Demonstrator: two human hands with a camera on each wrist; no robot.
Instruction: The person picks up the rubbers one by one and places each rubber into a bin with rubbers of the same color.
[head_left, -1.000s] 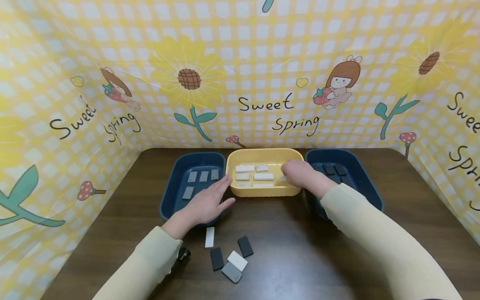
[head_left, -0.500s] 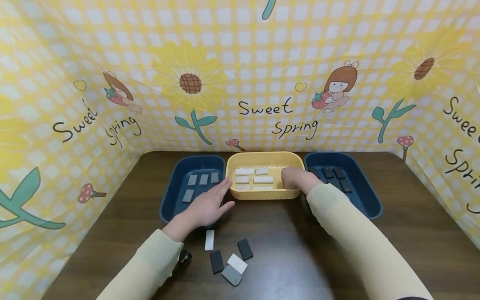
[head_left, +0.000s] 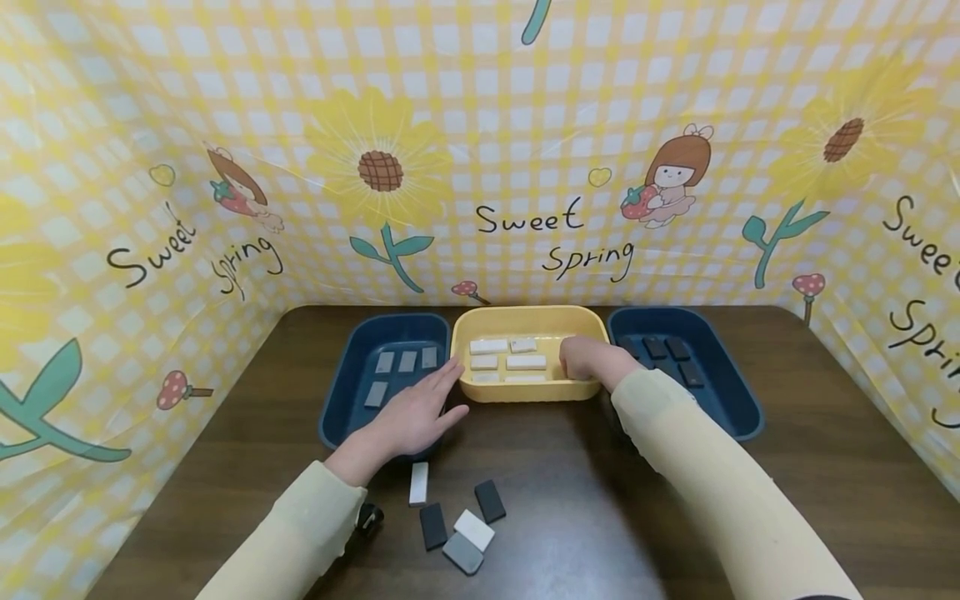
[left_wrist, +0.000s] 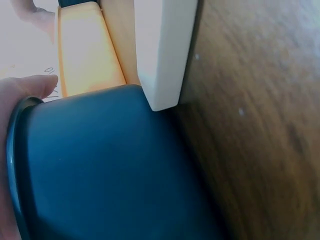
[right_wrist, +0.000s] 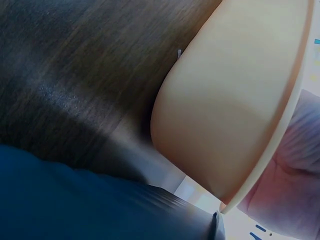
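Observation:
My left hand (head_left: 412,410) lies with straight fingers over the near right rim of the left blue tray (head_left: 330,400), fingertips at the left end of the yellow tray (head_left: 528,392). In the left wrist view, the thumb (left_wrist: 42,86) shows above the blue tray's wall. My right hand (head_left: 592,362) reaches down into the right end of the yellow tray, knuckles bent. Its fingertips are hidden, so I cannot tell what they hold. Several white blocks (head_left: 527,362) lie in rows left of that hand. In the right wrist view, the yellow tray's wall (right_wrist: 220,100) covers part of the hand.
Several grey blocks (head_left: 407,361) lie in the left blue tray. The right blue tray (head_left: 738,400) has several black blocks (head_left: 677,347). On the near table are white blocks (head_left: 474,531), black blocks (head_left: 432,527) and a grey block (head_left: 462,553). A patterned cloth (head_left: 480,150) hangs behind.
My right hand has lowered into the right end of the yellow tray and its forearm has shifted left, uncovering more black blocks. The left hand stays in place.

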